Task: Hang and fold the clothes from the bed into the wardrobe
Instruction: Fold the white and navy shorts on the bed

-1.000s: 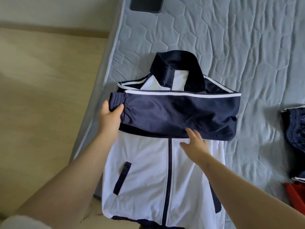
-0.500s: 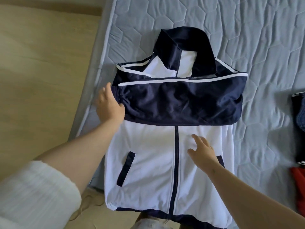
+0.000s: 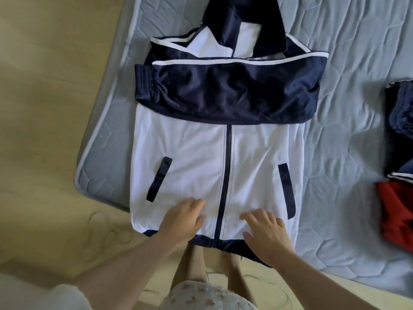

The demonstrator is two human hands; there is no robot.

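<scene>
A white and navy zip jacket (image 3: 201,164) lies face up on the corner of the grey quilted bed (image 3: 346,153), collar away from me. Its navy sleeves (image 3: 223,92) are folded flat across the chest. The navy hem hangs just over the bed's near edge. My left hand (image 3: 182,217) rests on the white front, left of the zip, fingers loosely bent. My right hand (image 3: 266,229) lies to the right of the zip near the hem, fingers spread. Neither hand grips the cloth.
A folded navy garment (image 3: 400,104) and a red garment (image 3: 395,213) lie on the bed at the right edge. Pale wooden floor (image 3: 44,108) runs along the bed's left side. My legs stand against the bed's near edge.
Both hands left the folded sleeves and slid down the jacket front to the hem. The view tilted down, so the jacket sits higher in frame.
</scene>
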